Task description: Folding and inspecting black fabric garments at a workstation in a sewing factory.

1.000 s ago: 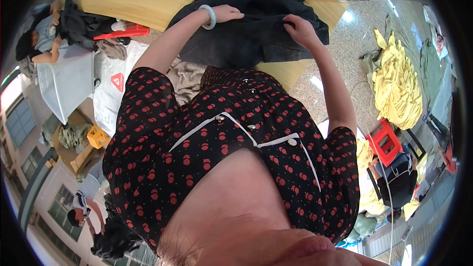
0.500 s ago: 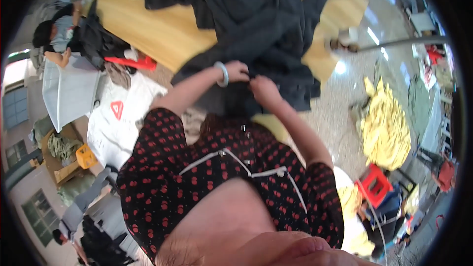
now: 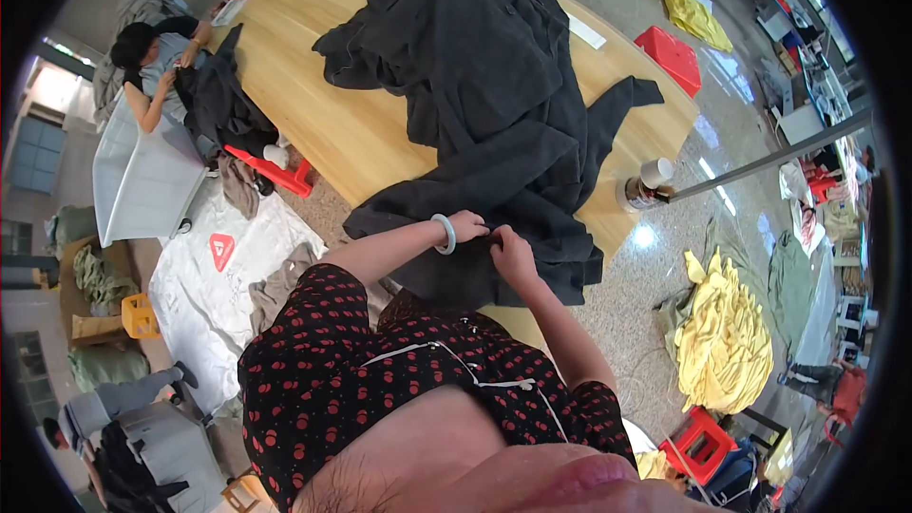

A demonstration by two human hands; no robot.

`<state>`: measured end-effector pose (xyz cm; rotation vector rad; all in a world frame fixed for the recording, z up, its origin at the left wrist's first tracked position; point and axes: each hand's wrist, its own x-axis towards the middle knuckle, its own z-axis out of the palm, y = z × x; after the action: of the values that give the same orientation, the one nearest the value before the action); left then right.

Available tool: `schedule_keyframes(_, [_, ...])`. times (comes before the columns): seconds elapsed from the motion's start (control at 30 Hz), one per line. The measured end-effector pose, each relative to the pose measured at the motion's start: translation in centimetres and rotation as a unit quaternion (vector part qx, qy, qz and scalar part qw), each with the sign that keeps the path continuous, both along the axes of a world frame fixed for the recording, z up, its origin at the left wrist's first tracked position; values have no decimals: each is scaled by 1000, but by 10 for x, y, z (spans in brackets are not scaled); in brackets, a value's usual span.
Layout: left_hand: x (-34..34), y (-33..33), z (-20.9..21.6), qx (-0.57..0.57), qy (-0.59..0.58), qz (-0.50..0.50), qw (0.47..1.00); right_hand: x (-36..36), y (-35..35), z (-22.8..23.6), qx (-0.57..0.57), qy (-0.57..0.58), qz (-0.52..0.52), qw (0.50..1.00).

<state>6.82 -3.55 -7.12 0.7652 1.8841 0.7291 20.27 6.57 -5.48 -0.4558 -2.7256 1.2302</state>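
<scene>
A dark grey garment (image 3: 475, 266) hangs over the near edge of the table, held in front of my body. My left hand (image 3: 465, 225), with a pale bangle on its wrist, pinches the cloth. Right beside it my right hand (image 3: 513, 255) is closed on the same garment, the fingertips of both hands nearly meeting. Any small part between the fingers is too small to make out. Behind my hands a large heap of dark garments (image 3: 475, 57) lies rumpled on the wooden table (image 3: 313, 119), one sleeve stretching right.
A jar with a white lid (image 3: 646, 185) stands near the table's right edge by a slanting metal pole (image 3: 760, 161). Yellow cloth (image 3: 722, 332) is piled on the floor at right. A co-worker (image 3: 157, 76) handles dark cloth at left, beside a white bin (image 3: 142, 171).
The view has tilted up, so more of the table and heap shows and my hands sit lower in the picture. Both hands stay together on the garment.
</scene>
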Motion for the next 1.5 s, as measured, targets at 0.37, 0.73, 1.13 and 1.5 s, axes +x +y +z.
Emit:
schedule_keyframes(0.37, [21, -11, 16, -1, 205, -216, 955, 13, -8, -1, 124, -30, 65, 990])
schedule_keyframes(0.73, [25, -15, -2, 27, 234, -131, 963, 3, -2, -2, 150, -16, 71, 986])
schedule_keyframes(1.13, [32, -24, -7, 132, 242, -102, 956, 13, 1, -11, 55, 25, 59, 996])
schedule_keyframes(1.5, [8, -14, 25, 187, 108, -192, 957, 9, 41, 7, -245, -72, 111, 960])
